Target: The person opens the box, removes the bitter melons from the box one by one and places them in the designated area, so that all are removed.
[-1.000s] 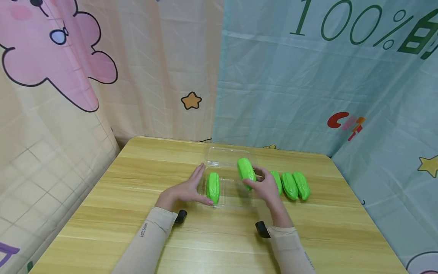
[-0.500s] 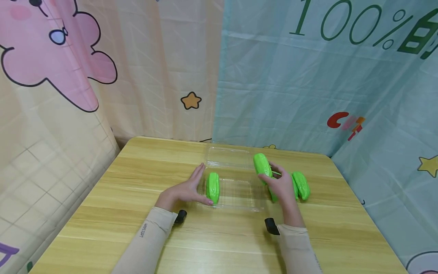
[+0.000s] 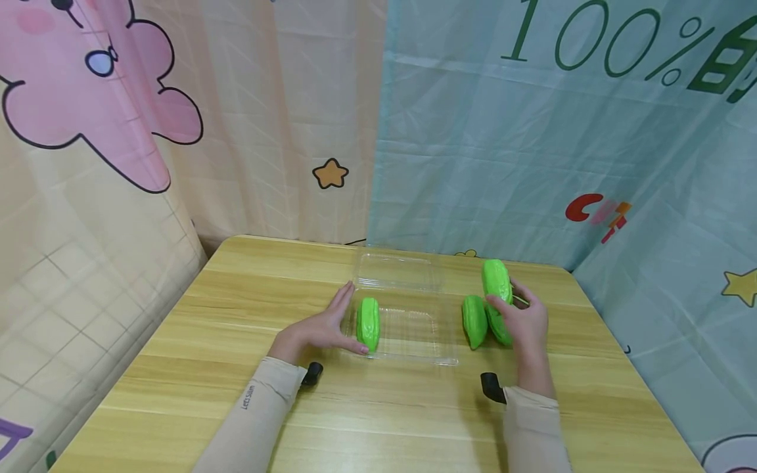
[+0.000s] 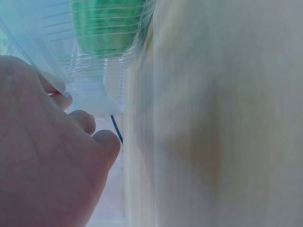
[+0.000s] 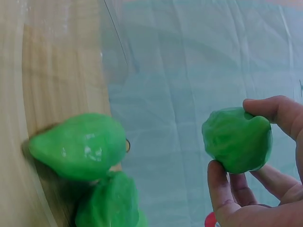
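A clear plastic box (image 3: pixel 445 360) lies on the table with one ridged green bitter melon (image 3: pixel 368 325) at its left end. My left hand (image 3: pixel 322 328) touches the box's left end, fingers spread and thumb at the front corner; the left wrist view shows the fingertips (image 4: pixel 61 97) at its rim and the melon through the ribbed wall (image 4: pixel 102 64). Raised over the table on the right, my right hand (image 3: pixel 526 322) grips another glossy bitter melon (image 3: pixel 497 279) between thumb and fingers. Below it lie more melons, one uncovered (image 3: pixel 474 322) and one partly hidden (image 3: pixel 499 328).
The box's lid (image 3: pixel 396 270) is folded back behind it, toward the far edge of the wooden table (image 3: pixel 378 414). Printed curtains (image 3: pixel 473 164) hang behind the table and at both sides.
My right hand has carried its bitter melon right, away from over the box to above the melons on the table, covering the rightmost one. My left hand has stayed in place.
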Tool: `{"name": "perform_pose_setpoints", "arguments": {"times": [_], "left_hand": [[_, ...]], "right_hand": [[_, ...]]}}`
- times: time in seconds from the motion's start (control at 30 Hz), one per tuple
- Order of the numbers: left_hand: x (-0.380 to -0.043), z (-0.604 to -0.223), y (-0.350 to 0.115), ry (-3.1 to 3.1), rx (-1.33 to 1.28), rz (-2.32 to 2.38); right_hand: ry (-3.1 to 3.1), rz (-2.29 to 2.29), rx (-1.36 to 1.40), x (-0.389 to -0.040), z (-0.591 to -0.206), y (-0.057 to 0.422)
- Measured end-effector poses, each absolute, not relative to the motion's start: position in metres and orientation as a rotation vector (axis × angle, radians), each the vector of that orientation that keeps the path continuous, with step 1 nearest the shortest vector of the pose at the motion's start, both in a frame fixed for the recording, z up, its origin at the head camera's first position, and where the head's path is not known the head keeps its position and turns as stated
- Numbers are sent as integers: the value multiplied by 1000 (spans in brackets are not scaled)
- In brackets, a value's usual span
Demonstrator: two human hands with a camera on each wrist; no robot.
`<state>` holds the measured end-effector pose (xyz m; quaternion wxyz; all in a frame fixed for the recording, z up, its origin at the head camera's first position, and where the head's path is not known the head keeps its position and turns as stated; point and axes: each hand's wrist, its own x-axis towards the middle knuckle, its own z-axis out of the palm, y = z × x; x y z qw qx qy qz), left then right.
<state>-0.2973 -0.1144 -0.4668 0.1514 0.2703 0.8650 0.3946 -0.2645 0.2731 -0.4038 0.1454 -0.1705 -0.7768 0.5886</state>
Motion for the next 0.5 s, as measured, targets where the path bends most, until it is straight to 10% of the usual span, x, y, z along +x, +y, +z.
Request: {"name": "perform_pose_setpoints", "arguments": {"times": [0.5], "left_hand": [[-298, -467, -114, 2484, 772, 1123]], "right_hand": [[-2055, 1697, -739, -254, -405, 315]]}}
